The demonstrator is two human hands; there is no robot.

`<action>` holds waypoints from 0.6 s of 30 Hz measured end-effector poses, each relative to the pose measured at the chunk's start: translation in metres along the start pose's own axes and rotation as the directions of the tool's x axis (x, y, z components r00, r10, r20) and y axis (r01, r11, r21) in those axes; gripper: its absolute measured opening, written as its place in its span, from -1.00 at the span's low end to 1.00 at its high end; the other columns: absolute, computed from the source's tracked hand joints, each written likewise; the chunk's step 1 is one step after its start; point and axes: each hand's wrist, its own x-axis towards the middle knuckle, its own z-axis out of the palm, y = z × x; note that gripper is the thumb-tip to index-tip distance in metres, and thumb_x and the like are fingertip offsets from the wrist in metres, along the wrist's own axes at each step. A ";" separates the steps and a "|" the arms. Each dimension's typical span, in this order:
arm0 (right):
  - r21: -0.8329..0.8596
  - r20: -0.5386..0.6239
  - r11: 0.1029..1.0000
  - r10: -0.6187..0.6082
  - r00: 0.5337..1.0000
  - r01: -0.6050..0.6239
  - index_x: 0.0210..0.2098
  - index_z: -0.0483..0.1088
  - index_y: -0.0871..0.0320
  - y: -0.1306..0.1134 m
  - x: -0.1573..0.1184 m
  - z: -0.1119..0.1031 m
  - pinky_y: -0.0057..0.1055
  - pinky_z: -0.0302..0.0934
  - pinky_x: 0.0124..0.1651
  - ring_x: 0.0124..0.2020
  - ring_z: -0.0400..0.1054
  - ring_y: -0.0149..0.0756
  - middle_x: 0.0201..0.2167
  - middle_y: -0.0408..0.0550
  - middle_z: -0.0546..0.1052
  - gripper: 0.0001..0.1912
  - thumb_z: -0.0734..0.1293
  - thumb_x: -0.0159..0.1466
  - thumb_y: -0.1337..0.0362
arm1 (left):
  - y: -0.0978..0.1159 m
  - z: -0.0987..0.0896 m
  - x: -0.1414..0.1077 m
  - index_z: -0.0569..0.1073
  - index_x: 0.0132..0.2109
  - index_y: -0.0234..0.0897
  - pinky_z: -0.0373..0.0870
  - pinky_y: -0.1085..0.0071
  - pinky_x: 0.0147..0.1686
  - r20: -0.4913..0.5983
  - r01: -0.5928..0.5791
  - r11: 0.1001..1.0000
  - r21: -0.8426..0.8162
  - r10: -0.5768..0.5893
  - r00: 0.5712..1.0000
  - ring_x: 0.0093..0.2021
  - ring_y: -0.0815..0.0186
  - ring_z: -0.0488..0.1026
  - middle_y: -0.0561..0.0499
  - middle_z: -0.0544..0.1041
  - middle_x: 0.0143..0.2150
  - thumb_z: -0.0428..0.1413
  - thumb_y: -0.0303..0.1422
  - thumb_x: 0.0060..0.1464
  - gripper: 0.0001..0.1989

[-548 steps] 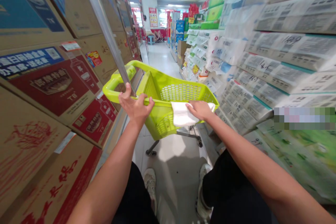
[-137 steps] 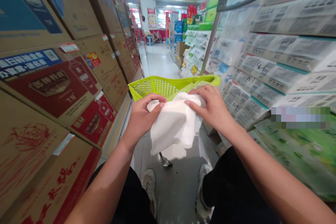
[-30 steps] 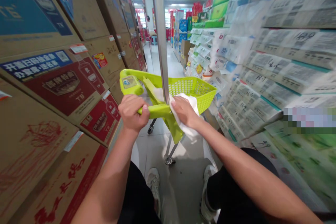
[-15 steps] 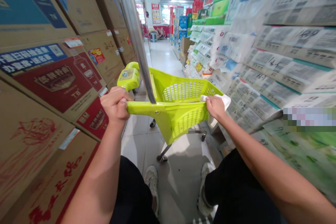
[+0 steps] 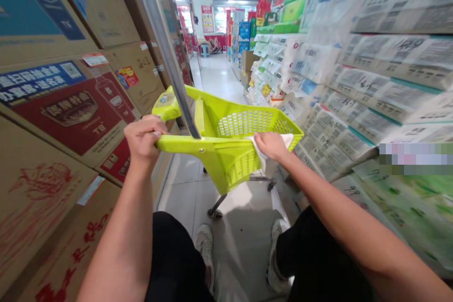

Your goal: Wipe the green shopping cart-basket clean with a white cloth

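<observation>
A lime-green plastic shopping cart (image 5: 212, 170) with perforated basket walls stands before me on wheeled metal legs. My left hand (image 5: 144, 139) is closed around the end of its near handle bar, at the left. Over the basket's near rim, toward the right, my right hand (image 5: 272, 145) is closed on a white cloth (image 5: 261, 156), pressing it against the rim. The cloth hangs down outside the wall, partly hidden by the hand. A metal pole (image 5: 169, 52) rises from the cart between my hands, tilting left.
Stacked cardboard cartons (image 5: 71, 113) form a wall close on the left. Piled packs of tissue (image 5: 375, 80) line the right side. A tiled floor aisle (image 5: 219, 75) runs ahead to a blue stool (image 5: 205, 50). My shoes (image 5: 204, 247) are just behind the cart.
My right hand has slid left along the rim with the cloth. The cart and my left hand have shifted slightly left in view, and the pole leans further left.
</observation>
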 end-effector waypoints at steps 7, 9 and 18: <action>-0.116 0.037 0.961 0.256 0.966 -0.250 -0.08 0.57 0.21 0.103 0.000 0.010 -0.34 0.13 -0.20 -0.03 0.50 -0.04 -0.06 0.20 0.63 -0.39 -0.04 0.48 0.07 | -0.003 0.002 -0.004 0.44 -0.66 -0.19 0.33 0.20 -0.37 -0.163 0.010 1.000 0.027 -0.006 0.987 -0.59 0.24 0.34 0.01 0.38 -0.69 0.00 -0.39 -0.27 -0.84; -0.071 0.031 0.977 0.206 0.978 -0.203 -0.09 0.56 0.20 0.079 0.001 0.010 -0.34 0.14 -0.18 -0.03 0.50 -0.04 -0.05 0.17 0.63 -0.43 -0.01 0.47 0.07 | -0.001 0.010 -0.005 0.43 -0.67 -0.18 0.32 0.19 -0.39 -0.198 0.009 0.999 0.041 -0.001 0.980 -0.59 0.23 0.33 0.02 0.37 -0.69 0.00 -0.37 -0.28 -0.84; 0.356 -0.223 0.865 -0.290 0.931 0.355 -0.15 0.47 0.09 -0.098 -0.001 -0.008 -0.34 0.15 -0.13 -0.12 0.46 -0.17 -0.12 -0.03 0.63 -0.46 -0.09 0.53 0.09 | 0.009 0.028 -0.005 0.40 -0.65 -0.20 0.33 0.20 -0.38 -0.130 -0.031 0.997 0.065 0.039 0.991 -0.58 0.26 0.32 0.03 0.37 -0.69 0.02 -0.36 -0.22 -0.85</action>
